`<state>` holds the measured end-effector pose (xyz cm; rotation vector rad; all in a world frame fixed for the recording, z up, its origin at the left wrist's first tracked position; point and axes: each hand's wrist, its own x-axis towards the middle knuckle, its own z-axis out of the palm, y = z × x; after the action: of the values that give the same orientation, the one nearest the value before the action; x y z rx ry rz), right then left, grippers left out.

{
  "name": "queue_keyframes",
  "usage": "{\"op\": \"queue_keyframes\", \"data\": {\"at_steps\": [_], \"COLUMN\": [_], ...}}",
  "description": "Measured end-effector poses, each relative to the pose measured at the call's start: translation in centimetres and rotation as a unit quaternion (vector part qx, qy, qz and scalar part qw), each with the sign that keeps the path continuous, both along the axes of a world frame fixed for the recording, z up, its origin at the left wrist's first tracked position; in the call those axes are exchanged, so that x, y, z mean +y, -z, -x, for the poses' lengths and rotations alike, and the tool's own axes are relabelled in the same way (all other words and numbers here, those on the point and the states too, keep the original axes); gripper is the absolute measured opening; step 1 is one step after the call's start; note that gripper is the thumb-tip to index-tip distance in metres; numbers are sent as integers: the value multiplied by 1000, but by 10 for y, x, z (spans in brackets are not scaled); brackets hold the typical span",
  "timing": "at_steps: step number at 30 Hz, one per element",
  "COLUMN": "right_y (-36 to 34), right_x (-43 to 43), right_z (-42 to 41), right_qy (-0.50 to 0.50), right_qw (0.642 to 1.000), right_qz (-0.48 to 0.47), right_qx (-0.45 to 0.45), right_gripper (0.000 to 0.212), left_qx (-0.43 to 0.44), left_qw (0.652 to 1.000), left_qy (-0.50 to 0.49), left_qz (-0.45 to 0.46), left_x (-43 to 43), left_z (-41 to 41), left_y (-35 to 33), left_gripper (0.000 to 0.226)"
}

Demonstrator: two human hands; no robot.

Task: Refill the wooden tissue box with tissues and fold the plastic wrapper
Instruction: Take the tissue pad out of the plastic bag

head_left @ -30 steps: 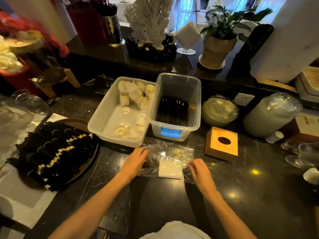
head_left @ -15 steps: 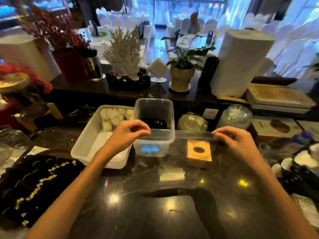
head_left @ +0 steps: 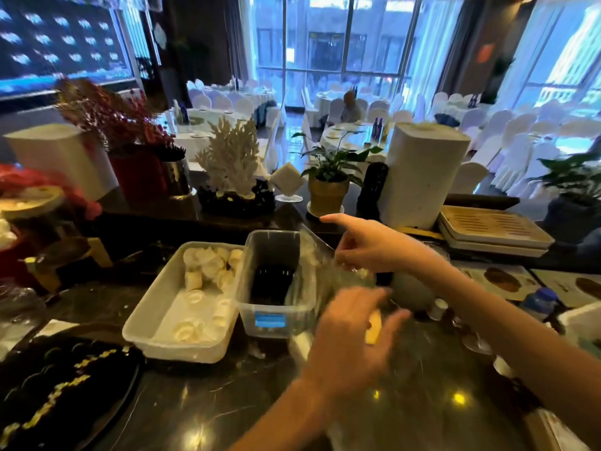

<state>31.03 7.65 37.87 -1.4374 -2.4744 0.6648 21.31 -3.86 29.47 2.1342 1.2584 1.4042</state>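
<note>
The clear plastic wrapper (head_left: pixel 310 268) hangs crumpled in the air over the dark counter, between my two hands. My right hand (head_left: pixel 374 245) pinches its upper part, index finger stretched out to the left. My left hand (head_left: pixel 351 336), blurred by motion, grips the lower part with curled fingers. The wooden tissue box (head_left: pixel 373 327) is almost hidden behind my left hand; only a yellow sliver shows. A whitish patch, perhaps the tissue stack (head_left: pixel 300 341), lies on the counter under the wrapper.
A white tray (head_left: pixel 153 323) with rolled cloths and a clear bin (head_left: pixel 271 320) of black items stand left of my hands. A black plate (head_left: pixel 65 385) of dark rolls is at the far left. Jars, a small cup (head_left: pixel 437 308) and a blue-capped bottle (head_left: pixel 540 299) crowd the right.
The wrapper was lifted off the counter and stretched wide; now my hands have come together, bunching it, left hand low and right hand above. The view has tilted upward.
</note>
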Motion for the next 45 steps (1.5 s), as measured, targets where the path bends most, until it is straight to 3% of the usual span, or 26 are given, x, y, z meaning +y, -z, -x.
{"op": "queue_keyframes", "data": {"at_steps": [3, 5, 6, 8, 9, 11, 15, 19, 26, 31, 33, 36, 40, 42, 45], "right_y": [-32, -53, -63, -82, -91, -107, -123, -115, -108, -131, -140, -151, -156, -152, -137], "right_x": [-16, -25, -27, -30, -31, -34, -46, -56, -56, -51, -41, -21, 1, 5, 3], "right_z": [-19, -33, -41, -55, -63, -83, -136, -178, -201, -157, -121, -77, -58, -50, -30], "right_qy": [-86, -110, -114, -109, -101, -79, 1, 16, 63, 83, 55, 34, 14, 22, 30], "right_qw": [996, 993, 992, 991, 991, 990, 995, 1000, 987, 943, 938, 947, 956, 933, 829], "right_qz": [-20, -34, -44, -66, -81, -112, -69, -15, -75, -263, -267, -269, -209, -280, -538], "right_qx": [22, 36, 37, 31, 31, 46, 70, 15, 128, 187, 213, 171, 204, 223, 149], "right_gripper": [69, 69, 69, 68, 66, 62, 67, 49, 30, 37, 41, 26, 21, 17, 9], "left_qx": [-55, -139, -188, -227, -230, -247, -259, -248, -211, -225, -211, -207, -185, -203, -248], "left_qw": [981, 983, 976, 950, 945, 935, 933, 940, 946, 953, 956, 955, 959, 957, 955], "left_qy": [-163, -115, -29, 126, 157, 195, 221, 212, 227, 192, 191, 204, 209, 197, 152], "left_qz": [-85, 38, 106, 171, 171, 160, 115, 98, 98, 71, 65, 55, 50, 60, 53], "left_x": [29, 53, 65, 82, 89, 98, 111, 127, 137, 130, 125, 118, 111, 110, 111], "left_z": [42, 68, 75, 73, 68, 54, 35, 34, 51, 33, 21, 14, 33, 42, 52], "left_y": [-16, -35, -44, -61, -67, -80, -113, -136, -153, -158, -162, -167, -170, -170, -171], "left_gripper": [69, 89, 83, 44, 24, 11, 15, 16, 22, 19, 18, 17, 21, 21, 18]}}
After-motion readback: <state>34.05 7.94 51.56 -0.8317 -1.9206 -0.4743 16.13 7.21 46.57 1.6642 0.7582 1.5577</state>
